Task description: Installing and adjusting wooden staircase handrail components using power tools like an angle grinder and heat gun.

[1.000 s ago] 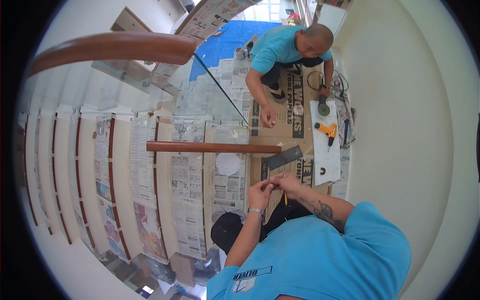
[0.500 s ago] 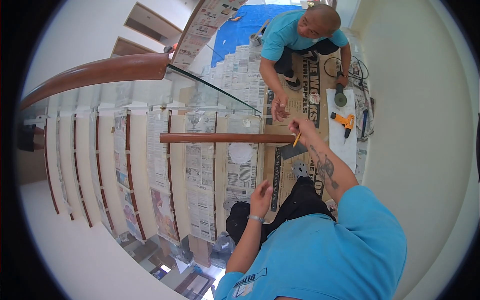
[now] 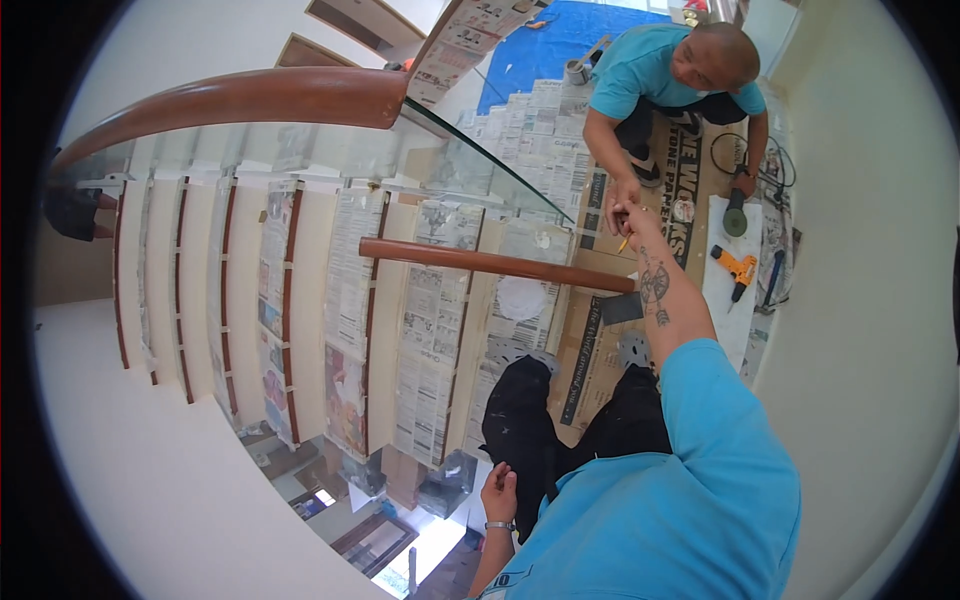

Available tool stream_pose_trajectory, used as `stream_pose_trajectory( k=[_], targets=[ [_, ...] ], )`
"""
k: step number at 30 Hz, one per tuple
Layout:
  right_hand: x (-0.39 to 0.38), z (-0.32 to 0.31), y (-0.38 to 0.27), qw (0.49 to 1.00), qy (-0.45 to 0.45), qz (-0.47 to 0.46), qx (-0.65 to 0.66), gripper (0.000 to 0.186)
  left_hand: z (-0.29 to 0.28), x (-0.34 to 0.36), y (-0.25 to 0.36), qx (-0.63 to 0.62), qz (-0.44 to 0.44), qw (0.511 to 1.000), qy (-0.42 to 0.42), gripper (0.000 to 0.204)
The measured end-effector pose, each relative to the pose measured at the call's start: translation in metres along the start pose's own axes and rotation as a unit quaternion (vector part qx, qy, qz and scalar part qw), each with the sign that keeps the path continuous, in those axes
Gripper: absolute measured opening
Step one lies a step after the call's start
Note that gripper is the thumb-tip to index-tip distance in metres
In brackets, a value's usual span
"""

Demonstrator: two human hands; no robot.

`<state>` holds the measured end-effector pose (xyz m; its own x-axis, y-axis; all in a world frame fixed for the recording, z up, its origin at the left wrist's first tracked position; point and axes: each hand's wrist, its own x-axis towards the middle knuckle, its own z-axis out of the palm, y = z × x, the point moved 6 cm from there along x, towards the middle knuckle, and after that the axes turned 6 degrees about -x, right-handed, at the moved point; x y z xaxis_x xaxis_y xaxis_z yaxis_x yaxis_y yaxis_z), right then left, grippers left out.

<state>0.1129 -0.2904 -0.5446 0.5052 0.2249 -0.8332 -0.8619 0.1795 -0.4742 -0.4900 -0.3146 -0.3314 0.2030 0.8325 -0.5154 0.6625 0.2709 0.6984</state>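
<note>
My right hand [image 3: 640, 222] reaches forward, closed on a yellow pencil [image 3: 625, 242] that points downward. Its fingers meet a co-worker's hand [image 3: 621, 198], and the overlap hides whether anything else lies between them. My left hand [image 3: 497, 492] hangs low beside my dark trousers, fingers curled in and seemingly holding nothing. Below my right hand, a brown wooden rail [image 3: 490, 262] stretches leftward over the paper-covered steps. At the rail's right end is a dark grey flat sheet [image 3: 622, 308].
A co-worker [image 3: 670, 80] crouches ahead, other hand on an angle grinder [image 3: 735, 218]. An orange drill [image 3: 735, 270] lies on a white sheet by the right wall. Newspaper-covered stairs [image 3: 345, 290] descend leftward. A glass panel [image 3: 490, 160] joins a curved handrail [image 3: 270, 98].
My right hand has moved forward with the pencil and now meets the co-worker's hand. My left hand has dropped back toward my body. The view has shifted, and the rail appears more tilted.
</note>
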Motion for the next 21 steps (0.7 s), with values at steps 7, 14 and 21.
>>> stream_pose_trajectory(
  k=[7, 14, 21],
  targets=[
    [-0.046, -0.029, -0.051, 0.929, 0.154, -0.199, -0.27, 0.013, 0.006, 0.043, -0.007, 0.076, 0.027, 0.997, -0.003, 0.038],
    [-0.077, -0.168, 0.045, 0.939, 0.034, -0.179, -0.292, 0.019, 0.013, 0.089, 0.025, 0.066, 0.093, 0.993, 0.021, 0.035],
    [-0.121, -0.382, 0.156, 0.586, 0.023, -0.073, -0.807, 0.024, 0.034, 0.136, 0.048, 0.117, 0.158, 0.979, 0.055, 0.03]
  ],
)
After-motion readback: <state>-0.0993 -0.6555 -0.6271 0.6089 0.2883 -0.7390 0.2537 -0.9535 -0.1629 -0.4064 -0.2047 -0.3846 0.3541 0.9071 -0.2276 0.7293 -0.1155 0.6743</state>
